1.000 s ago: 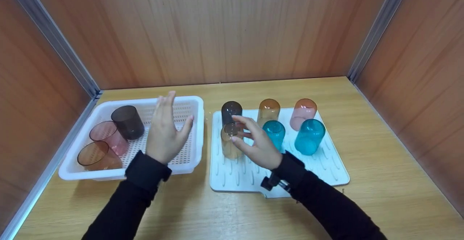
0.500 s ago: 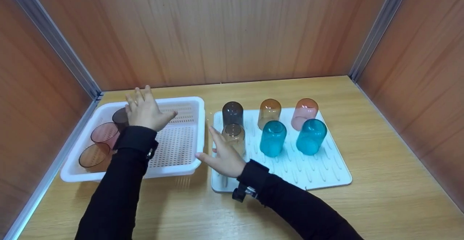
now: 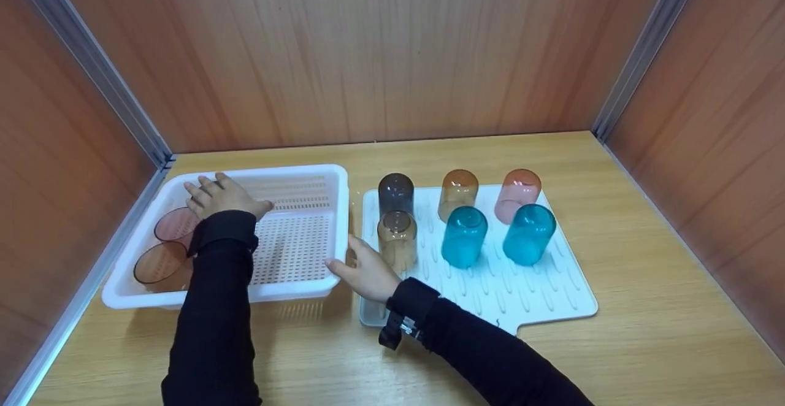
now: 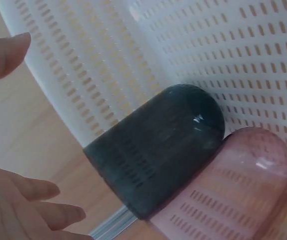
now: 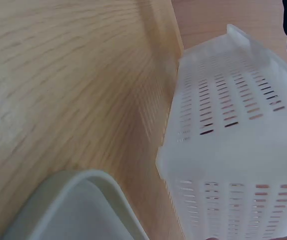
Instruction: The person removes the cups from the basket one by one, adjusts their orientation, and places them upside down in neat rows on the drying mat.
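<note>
Hovering over the far left part of the white basket (image 3: 341, 210), the person's left hand (image 3: 224, 197) shows me spread fingers with nothing grasped in them. From my remote post I check the left wrist view: the dark cup (image 4: 158, 145) lies tilted inside the basket, its mouth toward that hand and its rounded base resting inward, with a visible gap before the fingers. Against it leans the pink cup (image 3: 176, 225), and nearer the front I find an amber cup (image 3: 162, 265).

I see the right hand (image 3: 371, 274) at the basket's near right corner, thumb by the rim and the other fingers outside the wall, straight and unclenched; whether they touch the plastic I cannot tell.

Just beside the basket on the table (image 3: 650, 240), I have a white draining mat (image 3: 552, 295) bearing six upturned cups. The back row runs dark gray (image 3: 396, 191), orange (image 3: 459, 194) and rosy (image 3: 518, 194); in front stand a brownish clear one (image 3: 397, 252) and two teal cups (image 3: 464, 237).
</note>
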Tool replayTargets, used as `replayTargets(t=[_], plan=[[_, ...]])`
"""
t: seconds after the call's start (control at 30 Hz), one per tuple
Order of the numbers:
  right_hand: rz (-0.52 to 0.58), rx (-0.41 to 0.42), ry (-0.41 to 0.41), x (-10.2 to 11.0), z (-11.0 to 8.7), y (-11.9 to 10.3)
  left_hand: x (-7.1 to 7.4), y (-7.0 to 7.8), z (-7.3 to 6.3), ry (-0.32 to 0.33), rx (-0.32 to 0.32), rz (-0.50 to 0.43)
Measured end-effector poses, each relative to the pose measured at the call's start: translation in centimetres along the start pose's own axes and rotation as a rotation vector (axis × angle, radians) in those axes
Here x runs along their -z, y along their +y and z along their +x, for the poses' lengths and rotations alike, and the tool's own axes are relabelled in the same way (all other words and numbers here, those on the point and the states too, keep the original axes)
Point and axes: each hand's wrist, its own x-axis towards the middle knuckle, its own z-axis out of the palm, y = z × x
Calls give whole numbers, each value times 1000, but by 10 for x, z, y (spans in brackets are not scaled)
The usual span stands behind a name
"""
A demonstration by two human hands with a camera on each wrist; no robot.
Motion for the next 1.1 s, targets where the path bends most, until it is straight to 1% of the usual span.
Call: replayTargets(t=[0.07, 0.13, 0.17, 0.23, 0.3, 0.4, 0.5, 0.57, 0.7, 0.87, 1.0, 1.1], plan=[[32, 2, -11, -2, 0, 1, -3, -2, -1, 11, 17, 10], [89, 5, -24, -5, 0, 2, -6, -4, -1, 24, 36, 15], [120, 7, -31, -7, 1, 3, -7, -5, -1, 23, 44, 20], [199, 12, -42, -10, 1, 3, -9, -7, 0, 1, 55, 38], [271, 16, -48, -14, 1, 4, -10, -8, 2, -30, 53, 60], [327, 22, -41, -18, 1, 5, -11, -12, 6, -83, 32, 94], [335, 34, -32, -20, 2, 6, -13, -14, 8, -91, 5, 110], [332, 42, -32, -21, 2, 5, -14, -16, 10, -77, -13, 107], [337, 42, -39, -22, 2, 4, -17, -19, 12, -20, -35, 98], [339, 33, -44, -22, 4, 5, -18, -20, 12, 40, -19, 55], [333, 40, -38, -22, 5, 4, -17, -18, 12, 67, -4, 25], [332, 39, -32, -21, 6, 4, -15, -17, 13, 72, 3, 21]])
